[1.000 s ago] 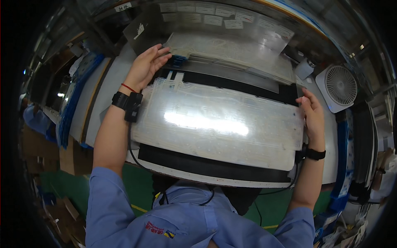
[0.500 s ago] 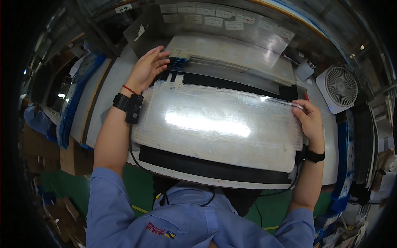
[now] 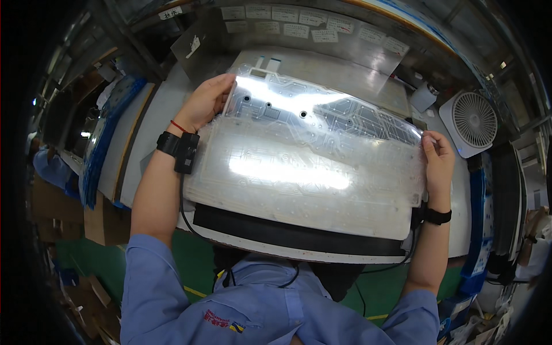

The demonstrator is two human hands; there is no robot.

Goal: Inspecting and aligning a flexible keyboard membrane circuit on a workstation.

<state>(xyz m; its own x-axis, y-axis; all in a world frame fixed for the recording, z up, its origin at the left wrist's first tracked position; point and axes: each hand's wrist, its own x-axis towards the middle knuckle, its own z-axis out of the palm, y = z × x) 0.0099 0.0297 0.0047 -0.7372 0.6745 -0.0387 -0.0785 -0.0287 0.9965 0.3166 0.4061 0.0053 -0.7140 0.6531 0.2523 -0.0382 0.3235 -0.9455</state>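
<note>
A clear keyboard membrane sheet (image 3: pixel 339 118) with printed circuit lines, a few round holes and two short tails at its far left is tilted up at its far side. My left hand (image 3: pixel 208 102) is closed on its left edge, the fingers partly hidden behind it. At the opposite end, my right hand (image 3: pixel 439 161) pinches the right edge between thumb and fingers. Below and in front of it lies a stack of similar translucent sheets (image 3: pixel 299 198), resting on a black mat (image 3: pixel 287 233) near the table's front edge.
Behind the lifted sheet is a metal-backed shelf area with paper labels (image 3: pixel 296 30). A white fan (image 3: pixel 472 122) and a small bottle (image 3: pixel 424 98) stand at the back right. Blue-edged boards (image 3: pixel 115 121) lean at left, where another person's blue sleeve (image 3: pixel 49 164) shows.
The membrane sheet has come up off the stack, its far side raised. My left hand, open with fingers spread before, now grips its left edge. My right hand has shifted slightly right.
</note>
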